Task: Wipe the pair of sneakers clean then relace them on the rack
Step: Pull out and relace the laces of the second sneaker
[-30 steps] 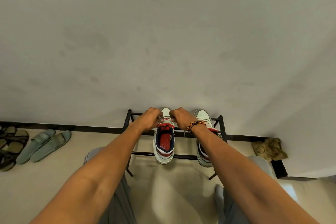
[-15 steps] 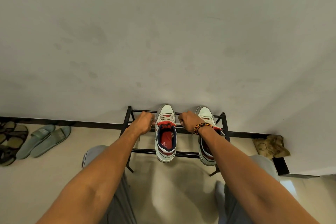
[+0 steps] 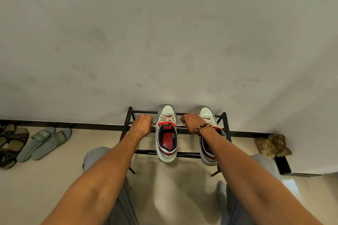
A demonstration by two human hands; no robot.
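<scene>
Sneakers (image 3: pixel 166 133) side by side on a rack (image 3: pixel 128 126) against the wall.
Left hand (image 3: pixel 141 125) and right hand (image 3: pixel 190 122) each pinch a taut lace end, flanking the left sneaker.

You're looking at white sneakers (image 3: pixel 166 133) with red tongues, navy collars and red insoles, sitting on a black rack (image 3: pixel 128 126). You're wearing an orange-and-black braided bracelet (image 3: pixel 202 128) and grey trousers (image 3: pixel 120 206). Sage-green slides (image 3: pixel 45 142) are lying on the cream floor (image 3: pixel 36 188).

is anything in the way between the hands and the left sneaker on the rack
Nothing visible. The left hand and right hand flank the left sneaker on the rack, each gripping a lace end pulled out sideways.
</scene>
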